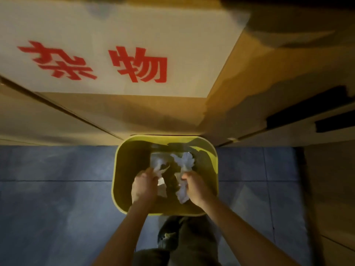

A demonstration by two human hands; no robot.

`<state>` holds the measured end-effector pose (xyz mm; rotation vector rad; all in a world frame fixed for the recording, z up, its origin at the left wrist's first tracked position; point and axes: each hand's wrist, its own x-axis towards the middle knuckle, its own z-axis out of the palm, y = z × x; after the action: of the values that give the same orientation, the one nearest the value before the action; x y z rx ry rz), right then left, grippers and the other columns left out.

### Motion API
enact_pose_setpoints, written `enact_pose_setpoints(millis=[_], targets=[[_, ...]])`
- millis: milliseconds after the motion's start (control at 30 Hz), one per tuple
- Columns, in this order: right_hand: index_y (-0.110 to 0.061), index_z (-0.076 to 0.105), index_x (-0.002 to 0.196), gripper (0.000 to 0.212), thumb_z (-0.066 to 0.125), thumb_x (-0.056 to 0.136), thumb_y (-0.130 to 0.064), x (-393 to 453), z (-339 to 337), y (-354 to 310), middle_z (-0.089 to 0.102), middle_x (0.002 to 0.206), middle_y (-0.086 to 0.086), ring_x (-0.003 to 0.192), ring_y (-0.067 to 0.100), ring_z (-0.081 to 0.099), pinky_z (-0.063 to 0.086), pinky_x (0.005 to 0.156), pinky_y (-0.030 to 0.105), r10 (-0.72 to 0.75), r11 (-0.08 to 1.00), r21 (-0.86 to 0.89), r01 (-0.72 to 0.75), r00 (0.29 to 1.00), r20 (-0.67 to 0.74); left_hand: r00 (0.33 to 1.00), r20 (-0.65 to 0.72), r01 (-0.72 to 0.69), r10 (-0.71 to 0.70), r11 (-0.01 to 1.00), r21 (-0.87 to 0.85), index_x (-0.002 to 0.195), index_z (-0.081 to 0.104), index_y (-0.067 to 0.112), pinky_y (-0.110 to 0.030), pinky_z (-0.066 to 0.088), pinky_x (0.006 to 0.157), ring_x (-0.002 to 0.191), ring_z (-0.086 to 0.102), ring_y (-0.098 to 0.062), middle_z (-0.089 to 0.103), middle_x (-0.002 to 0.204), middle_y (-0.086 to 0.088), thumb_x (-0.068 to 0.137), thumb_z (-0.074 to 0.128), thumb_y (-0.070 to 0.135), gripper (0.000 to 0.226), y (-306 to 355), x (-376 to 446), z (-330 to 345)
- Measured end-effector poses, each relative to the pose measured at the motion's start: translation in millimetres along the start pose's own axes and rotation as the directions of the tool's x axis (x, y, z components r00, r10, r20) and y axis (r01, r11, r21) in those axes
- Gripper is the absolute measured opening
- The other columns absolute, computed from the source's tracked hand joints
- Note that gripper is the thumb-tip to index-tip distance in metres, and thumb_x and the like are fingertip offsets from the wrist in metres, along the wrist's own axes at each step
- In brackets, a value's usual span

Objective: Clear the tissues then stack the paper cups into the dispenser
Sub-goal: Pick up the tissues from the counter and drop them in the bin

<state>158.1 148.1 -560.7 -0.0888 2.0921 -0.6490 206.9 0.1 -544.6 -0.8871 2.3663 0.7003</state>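
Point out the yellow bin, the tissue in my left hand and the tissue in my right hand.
yellow bin (214, 150): head view, on its far right rim.
left-hand tissue (158, 162): head view, on the crumpled part above the fingers.
right-hand tissue (185, 160): head view, on the crumpled top above the fist.

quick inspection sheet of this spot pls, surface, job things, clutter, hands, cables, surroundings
surface: blue-grey tiled floor; a yellow bin stands on it against the boxes.
job's things: crumpled white tissue in left hand and crumpled white tissue in right hand, both held over the open bin; paper cups and dispenser: nothing seen.
clutter: whether anything lies at the bin's bottom is too dark to tell.
hands: left hand closed on its tissue; right hand closed on its tissue.
cables: nothing seen.
surroundings: cardboard box with a white label in red characters behind the bin; the person's dark trousers below.
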Motion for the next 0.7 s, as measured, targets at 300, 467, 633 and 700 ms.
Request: enact_pose_setpoints(millis=[300, 467, 633, 700], targets=[[-0.012, 0.047, 0.129, 0.038, 0.039, 0.093, -0.001, -17, -7, -10, 0.053, 0.131, 0.014, 0.116, 0.027, 0.053, 0.043, 0.089, 0.031, -0.047, 0.992, -0.113, 0.048, 0.999, 0.011, 0.957, 0.275, 0.088, -0.092, 0.996, 0.028, 0.121, 0.049, 0.016, -0.043, 0.049, 0.091, 0.106, 0.058, -0.032, 0.058, 0.119, -0.013, 0.092, 0.04, 0.034, 0.034, -6, -22, -8], [-0.004, 0.057, 0.114, 0.026, 0.042, 0.094, -0.015, -71, -54, -45, 0.064, 0.108, 0.023, 0.098, 0.038, 0.059, 0.044, 0.071, 0.033, -0.124, 0.99, -0.087, 0.114, 0.985, -0.117, 0.973, 0.233, 0.049, 0.001, 0.977, -0.207, 0.105, 0.061, 0.008, -0.042, 0.053, 0.085, 0.094, 0.064, -0.034, 0.068, 0.105, -0.02, 0.091, 0.047, 0.023, 0.025, 18, -70, -69], [-0.015, 0.048, 0.067, 0.029, 0.045, 0.094, -0.022, -159, -117, -104, 0.058, 0.066, 0.022, 0.071, 0.04, 0.059, 0.047, 0.061, 0.047, -0.165, 0.986, -0.065, 0.156, 0.971, -0.175, 0.976, 0.139, -0.121, 0.165, 0.952, -0.281, 0.087, 0.062, 0.001, -0.036, 0.049, 0.073, 0.079, 0.064, -0.031, 0.069, 0.085, -0.019, 0.089, 0.048, 0.019, 0.022, 70, -131, -165], [-0.014, 0.045, 0.061, 0.034, 0.046, 0.094, -0.022, -195, -146, -130, 0.05, 0.057, 0.017, 0.064, 0.04, 0.056, 0.038, 0.053, 0.042, -0.204, 0.979, -0.06, 0.196, 0.95, -0.234, 0.974, 0.08, -0.179, 0.21, 0.942, -0.285, 0.078, 0.06, 0.003, -0.039, 0.053, 0.075, 0.077, 0.065, -0.033, 0.07, 0.083, -0.021, 0.088, 0.049, 0.018, 0.021, 91, -151, -203]])
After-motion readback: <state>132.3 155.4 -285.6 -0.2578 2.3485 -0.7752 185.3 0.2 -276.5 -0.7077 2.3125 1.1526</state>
